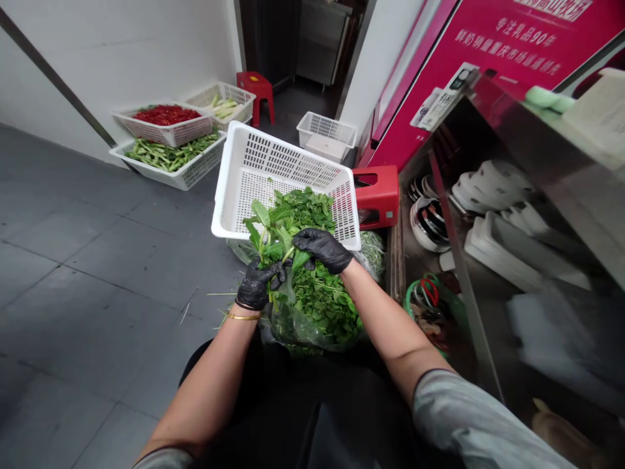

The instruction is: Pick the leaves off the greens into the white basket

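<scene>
My left hand (258,284), in a black glove, is closed around the stems of a bunch of leafy greens (266,228). My right hand (323,250), gloved as well, pinches a leafy stem (289,253) at the right side of that bunch. Just beyond both hands is a white plastic basket (229,176), tilted, with loose green leaves (310,208) in its right part. Below my hands lies a clear plastic bag (288,319) with a heap of more leafy greens (327,303). My fingertips are partly hidden by leaves.
At the back left, a basket of red chillies (166,116) rests on a basket of green vegetables (170,156). A red stool (256,91) and a white crate (326,133) stand behind. Metal shelving (469,247) with bowls borders the right. Another red stool (383,195) touches the basket's side.
</scene>
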The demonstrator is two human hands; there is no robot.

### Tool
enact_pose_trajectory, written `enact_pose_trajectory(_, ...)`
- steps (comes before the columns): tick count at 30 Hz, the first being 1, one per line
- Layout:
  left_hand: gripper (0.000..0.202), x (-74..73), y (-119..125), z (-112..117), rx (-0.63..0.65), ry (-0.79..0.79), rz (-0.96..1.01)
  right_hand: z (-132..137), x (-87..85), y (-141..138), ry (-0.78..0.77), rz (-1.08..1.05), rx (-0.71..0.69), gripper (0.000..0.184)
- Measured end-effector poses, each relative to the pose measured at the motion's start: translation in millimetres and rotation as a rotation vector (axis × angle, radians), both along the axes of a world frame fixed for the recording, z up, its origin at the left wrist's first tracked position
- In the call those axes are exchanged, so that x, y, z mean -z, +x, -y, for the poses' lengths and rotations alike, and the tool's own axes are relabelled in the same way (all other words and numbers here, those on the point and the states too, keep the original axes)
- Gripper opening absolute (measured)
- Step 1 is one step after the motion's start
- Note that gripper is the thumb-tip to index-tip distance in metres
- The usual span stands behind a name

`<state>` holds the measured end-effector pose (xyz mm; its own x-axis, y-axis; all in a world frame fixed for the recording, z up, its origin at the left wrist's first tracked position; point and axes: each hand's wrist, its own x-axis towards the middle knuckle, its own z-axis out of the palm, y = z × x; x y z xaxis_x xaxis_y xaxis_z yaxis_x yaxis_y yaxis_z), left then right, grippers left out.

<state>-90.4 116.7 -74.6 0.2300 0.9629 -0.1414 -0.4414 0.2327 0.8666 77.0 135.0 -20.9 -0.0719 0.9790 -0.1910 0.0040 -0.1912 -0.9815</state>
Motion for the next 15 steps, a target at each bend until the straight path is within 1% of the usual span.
enact_pose_trajectory(1,0.020,0.6,1,0,-0.007,0.018,-0.017,0,2.0,-5,-0.005,0.024,0.039,0.037)
enact_pose_trajectory(2,0.020,1.4,2,-1,-0.017,0.029,-0.031,0,5.3,-10,0.024,0.050,0.097,0.036)
enact_pose_trajectory(5,0.021,4.9,5,-3,-0.063,0.011,-0.026,5,17.5,-20,0.260,0.102,0.260,0.030)
enact_pose_trajectory(6,0.022,6.1,6,-4,-0.081,-0.003,-0.010,7,21.0,-21,0.320,0.096,0.299,0.028)
enact_pose_trajectory(7,0.022,7.1,6,-5,-0.094,-0.012,0.010,8,23.8,-22,0.338,0.067,0.341,0.027)
enact_pose_trajectory(8,0.021,7.6,6,-5,-0.101,-0.017,0.031,9,25.6,-21,0.305,0.014,0.379,0.026)
enact_pose_trajectory(9,0.021,7.7,5,-6,-0.105,-0.023,0.055,9,26.5,-20,0.233,-0.057,0.399,0.027)
enact_pose_trajectory(12,0.027,5.2,5,-6,-0.110,-0.050,0.127,7,24.1,-16,-0.009,-0.244,0.358,0.033)
enact_pose_trajectory(13,0.029,3.9,5,-6,-0.112,-0.059,0.146,5,22.2,-15,-0.050,-0.281,0.339,0.034)
enact_pose_trajectory(15,0.030,1.8,6,-5,-0.107,-0.075,0.165,1,17.6,-18,-0.071,-0.337,0.326,0.037)
